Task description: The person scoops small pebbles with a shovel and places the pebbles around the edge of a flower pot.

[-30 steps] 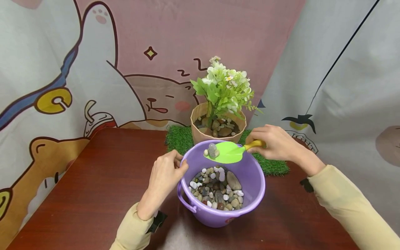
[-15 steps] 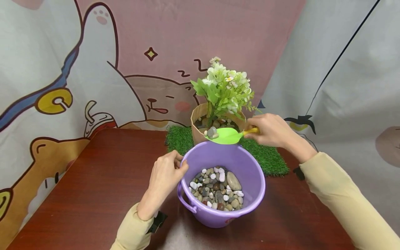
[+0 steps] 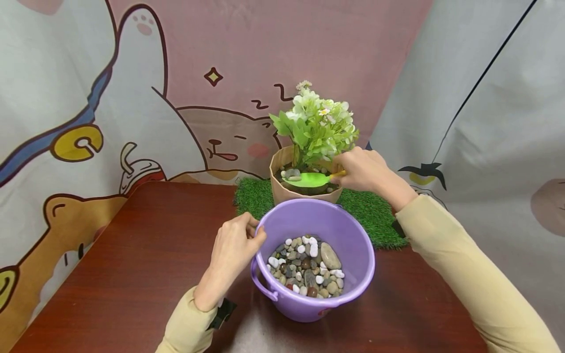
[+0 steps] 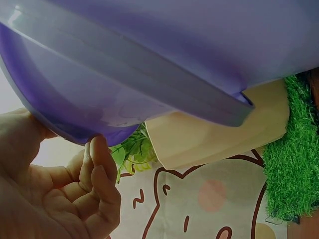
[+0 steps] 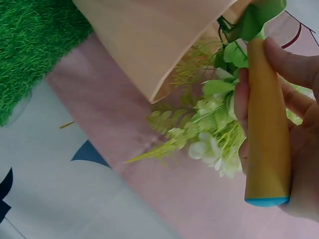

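Observation:
My right hand [image 3: 362, 169] grips the yellow handle [image 5: 269, 124] of a small garden trowel with a green blade [image 3: 311, 180]. A grey stone [image 3: 292, 173] and a few smaller pebbles lie at the blade's tip. The blade is over the opening of a beige faceted flowerpot [image 3: 304, 197], which holds white flowers with green leaves [image 3: 315, 127] and has stones inside. With my left hand [image 3: 231, 245] I pinch the left rim of a purple bucket [image 3: 318, 215], thumb outside it. Many mixed pebbles [image 3: 304, 274] cover the bucket's bottom.
Under the pot lies a green artificial grass mat [image 3: 375, 220], partly behind the bucket. All stands on a reddish-brown wooden table [image 3: 176, 235]. A cartoon-printed cloth [image 3: 247, 44] hangs close behind. The bucket's purple handle [image 3: 263, 284] hangs down on its left side.
My right hand has carried the trowel and its stones forward, from above the bucket to over the pot's opening. My left hand and the bucket have stayed in place.

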The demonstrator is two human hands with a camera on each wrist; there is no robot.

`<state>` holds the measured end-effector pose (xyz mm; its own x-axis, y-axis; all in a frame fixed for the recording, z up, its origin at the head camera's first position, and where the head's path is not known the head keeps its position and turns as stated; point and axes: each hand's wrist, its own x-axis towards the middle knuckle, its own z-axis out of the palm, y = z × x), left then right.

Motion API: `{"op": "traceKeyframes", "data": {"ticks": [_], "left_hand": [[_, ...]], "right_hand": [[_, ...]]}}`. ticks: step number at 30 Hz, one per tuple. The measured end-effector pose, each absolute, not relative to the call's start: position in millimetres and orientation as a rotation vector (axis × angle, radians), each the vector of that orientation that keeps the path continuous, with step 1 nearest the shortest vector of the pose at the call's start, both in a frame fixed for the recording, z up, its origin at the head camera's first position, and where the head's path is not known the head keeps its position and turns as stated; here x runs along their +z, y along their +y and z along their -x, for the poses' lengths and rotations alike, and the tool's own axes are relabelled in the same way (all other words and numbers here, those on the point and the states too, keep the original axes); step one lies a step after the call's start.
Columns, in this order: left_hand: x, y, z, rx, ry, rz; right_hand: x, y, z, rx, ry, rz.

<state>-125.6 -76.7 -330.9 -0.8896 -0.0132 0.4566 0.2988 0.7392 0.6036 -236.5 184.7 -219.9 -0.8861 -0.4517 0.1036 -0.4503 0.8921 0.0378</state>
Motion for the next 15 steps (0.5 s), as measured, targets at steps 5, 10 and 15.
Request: {"op": "traceKeyframes", "data": {"ticks": [5,10,15], "left_hand": [[-331.1,-77.2,125.6,-0.974,-2.503,0.218],[-331.1,-76.9,125.6,-0.969,-2.500,0.226],[-331.2,-76.6,125.7,-0.965,-2.496,0.229]], "right_hand": [[-216.1,168.7,242.2,-0.045,-2.984,-0.683],[-214.7,159.4,245.4,-0.002,-2.992,-0.693],[-212.8,154.7,246.1,0.059,-3.023,-0.699]]}}
